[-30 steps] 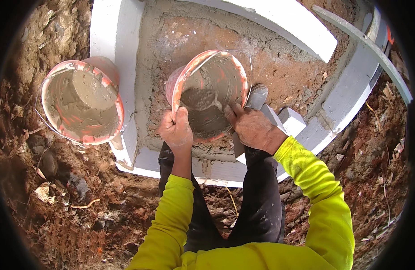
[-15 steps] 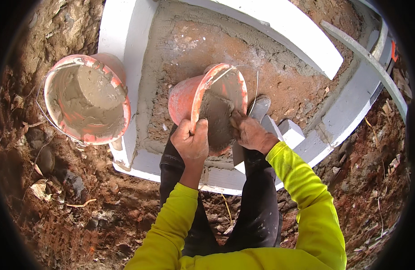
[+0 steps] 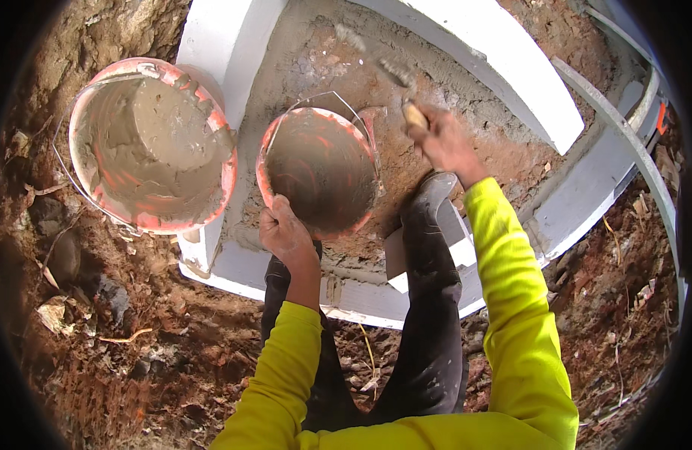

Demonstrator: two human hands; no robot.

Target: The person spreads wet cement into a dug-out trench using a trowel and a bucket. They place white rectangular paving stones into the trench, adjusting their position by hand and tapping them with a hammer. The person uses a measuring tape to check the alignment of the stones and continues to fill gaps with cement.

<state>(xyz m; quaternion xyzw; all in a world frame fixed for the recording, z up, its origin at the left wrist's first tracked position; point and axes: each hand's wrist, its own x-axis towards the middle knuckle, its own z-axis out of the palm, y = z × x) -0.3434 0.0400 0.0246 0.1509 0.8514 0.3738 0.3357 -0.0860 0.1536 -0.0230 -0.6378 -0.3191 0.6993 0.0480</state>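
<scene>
My left hand (image 3: 286, 231) pinches the near left rim of an orange bucket (image 3: 262, 178). Its mouth faces up at me, and wet grey mortar coats the inside. In my right hand (image 3: 449, 144) is a trowel (image 3: 413, 115), gripped by its light wooden handle to the right of the bucket's far side. The trowel's blade points away over the soil and is smeared by motion. A grey blurred patch (image 3: 350, 36) shows beyond it; I cannot tell whether it is mortar or part of the blade.
A second, larger-looking orange bucket (image 3: 227, 184) with mortar on its inner wall stands at the left. White curved walls (image 3: 503, 52) surround the patch of soil. White blocks (image 3: 455, 236) lie by my right leg. Bent grey strips (image 3: 623, 127) arch at the right, with rough earth (image 3: 98, 360) outside.
My right hand has come out of the bucket and swung away to the far right with the trowel. The bucket has tipped back more upright and shifted left, my left hand still on its rim.
</scene>
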